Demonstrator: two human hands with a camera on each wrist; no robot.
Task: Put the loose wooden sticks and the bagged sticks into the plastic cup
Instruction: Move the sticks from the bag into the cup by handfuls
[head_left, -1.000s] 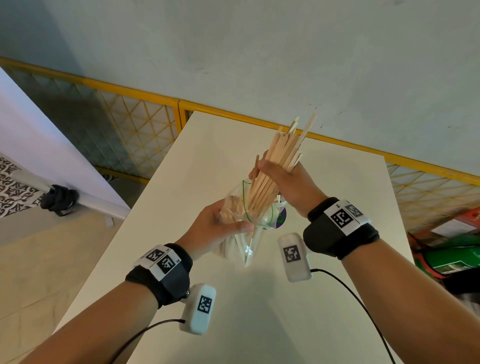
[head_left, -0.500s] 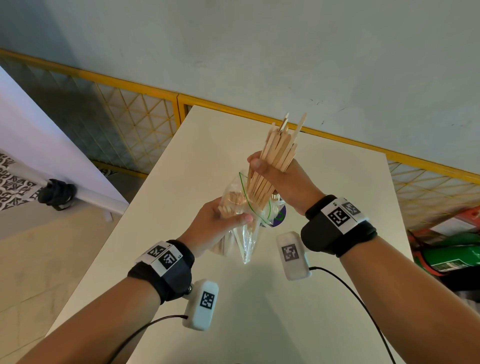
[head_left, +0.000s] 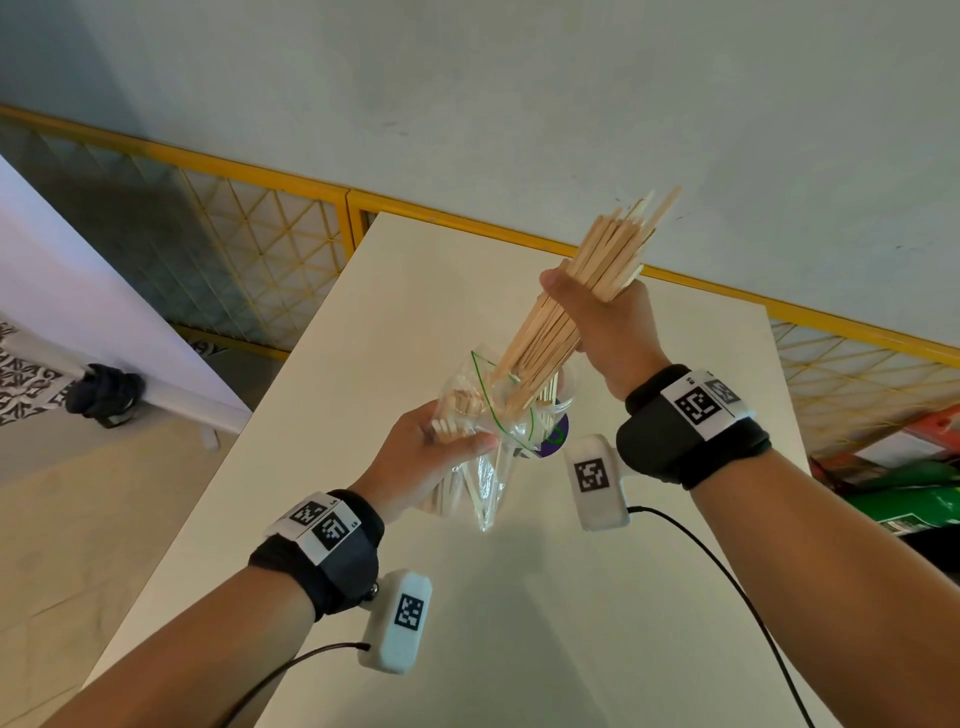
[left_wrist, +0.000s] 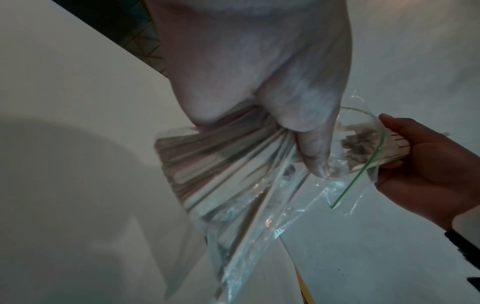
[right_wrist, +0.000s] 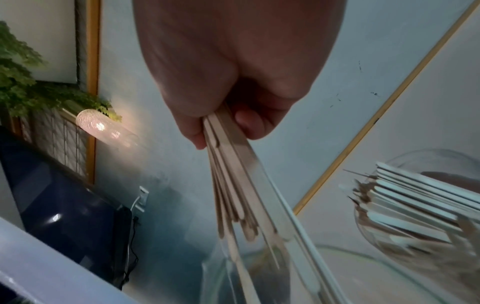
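Black wrist straps with coded markers sit on both forearms nearest the head camera, each with a white camera pod hanging below on a cable. Left hand is held above the counter, fingers and thumb curled round a clear zip bag with a green seal line; the left wrist view shows the plastic bunched in that grip with bagged sticks inside. Bag mouth is open and turned up toward the right hand. Just beyond the bag stands the plastic cup, clear, already holding some sticks; whether the cup rests on the counter or is held with the bag cannot be told. Right hand is higher and farther, clamped round a thick bundle of loose wooden sticks. The bundle is tilted, its upper ends fanned toward the wall, its lower ends reaching down into the bag mouth and cup rim region; which of the two they enter is not clear. Beyond the counter runs a yellow-framed mesh fence against a pale wall.
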